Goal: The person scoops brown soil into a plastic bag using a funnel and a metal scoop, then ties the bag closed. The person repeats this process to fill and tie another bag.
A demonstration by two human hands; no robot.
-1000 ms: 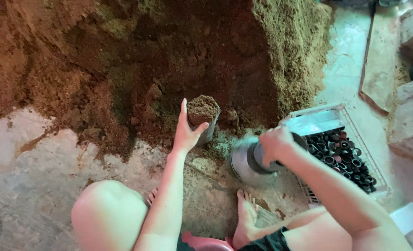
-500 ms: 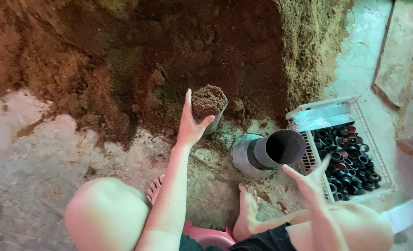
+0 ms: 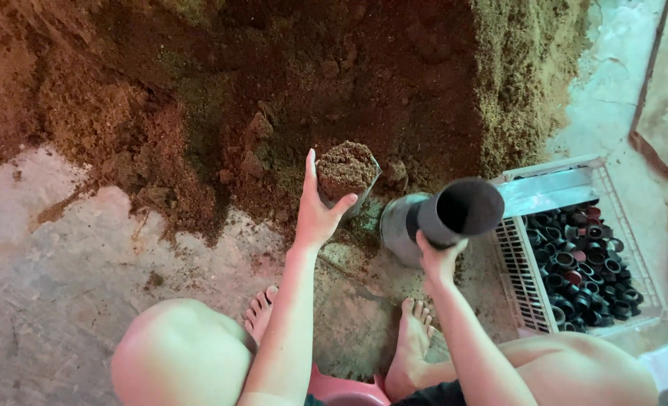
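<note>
Left hand: the left hand is wrapped around a small pot filled with soil, fingers up one side and thumb on the other, holding it upright just in front of the soil heap
Right hand: the right hand grasps from below a black tube-like stack of empty pots, tilted so that its open mouth faces the camera
Filled pot: heaped to the rim with crumbly brown soil, raised off the ground, its base near the foot of the heap
Metal can: a grey metal can lies or leans just behind the black stack, touching or nearly touching it; which of the two cannot be told
Crate: a white plastic crate sits to the person's right, about half covered with small black pots standing mouth up; they look empty, though they are too small to be sure
Ground: bare concrete floor with scattered soil; both bare feet rest beside a pink stool
Done so far: judging from the scene, one pot is full and in hand
Left to do: the filled pot is not yet set down anywhere, and the stack and the crate suggest many pots remain unfilled
</note>
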